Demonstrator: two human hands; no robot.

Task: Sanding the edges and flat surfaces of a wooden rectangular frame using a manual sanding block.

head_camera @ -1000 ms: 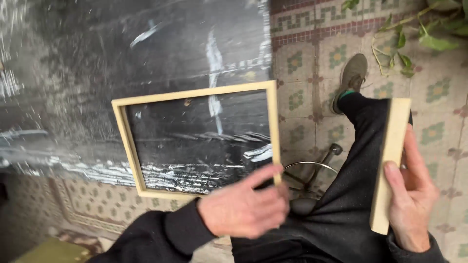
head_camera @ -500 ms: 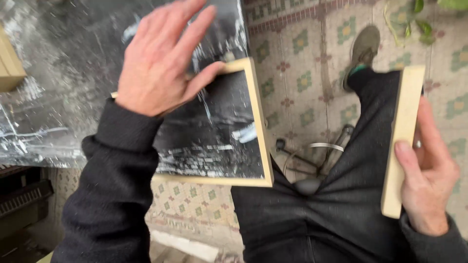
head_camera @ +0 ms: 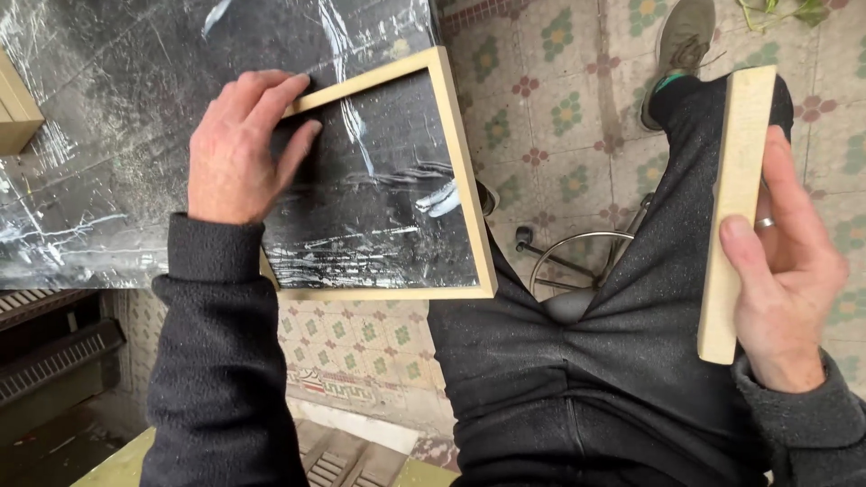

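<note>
The left hand (head_camera: 239, 149) lies flat on the upper left corner of a pale wooden frame (head_camera: 465, 194), fingers spread and pressing down rather than pinching; nothing is closed around the wood. The right hand (head_camera: 785, 271) has its grip pressed together on a pale wooden block (head_camera: 735, 212), thumb on the near narrow face and fingers behind, holding it upright over the dark trouser leg (head_camera: 631, 298), well apart from the frame.

The frame lies on a black, scratched surface (head_camera: 108, 171), but its lower right corner juts past the surface's edge and hangs over the patterned tile floor (head_camera: 559, 108). That overhang is the weak point: since the left hand only presses one corner, a slip or a lift of the palm could let the frame tip or slide off, I judge. A push along the smooth black surface could also skate it sideways.

The block is held only along its lower half, so a knock against the knee might twist it loose. A stool's metal ring (head_camera: 577, 257) sits below, where anything dropped could strike.
</note>
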